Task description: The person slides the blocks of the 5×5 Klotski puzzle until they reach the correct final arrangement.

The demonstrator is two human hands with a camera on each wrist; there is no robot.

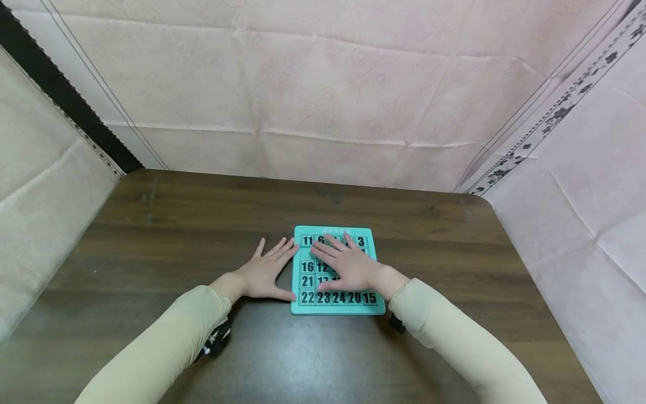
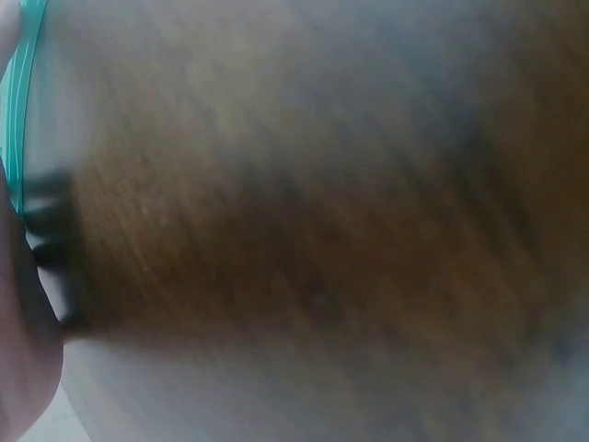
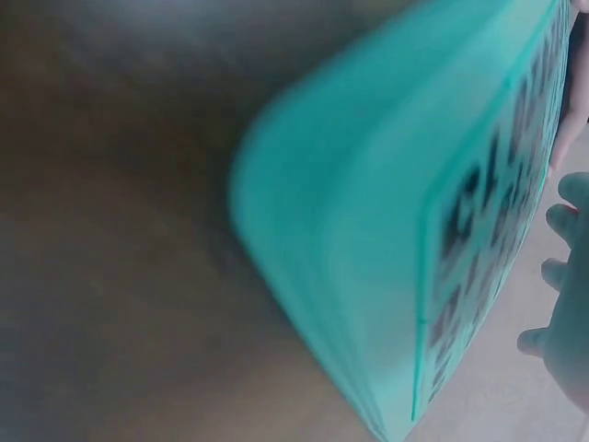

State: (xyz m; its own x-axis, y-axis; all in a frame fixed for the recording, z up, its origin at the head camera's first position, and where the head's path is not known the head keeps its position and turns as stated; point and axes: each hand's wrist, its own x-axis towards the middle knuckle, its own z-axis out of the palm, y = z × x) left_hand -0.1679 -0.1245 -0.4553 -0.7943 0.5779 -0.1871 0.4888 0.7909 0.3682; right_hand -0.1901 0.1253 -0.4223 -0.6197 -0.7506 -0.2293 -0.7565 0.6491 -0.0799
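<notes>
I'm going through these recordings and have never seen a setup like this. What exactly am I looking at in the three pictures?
No machine here: a person works with two bare hands. The wide picture is taken from the head, looking down. A turquoise number board lies on a brown wooden table. The right hand is spread over the board; the left hand is spread at its left edge. Neither grips anything. The other two pictures are taken from the wrists: the left one shows mostly blurred wood with a sliver of the board, the right one a corner of it close up.
</notes>
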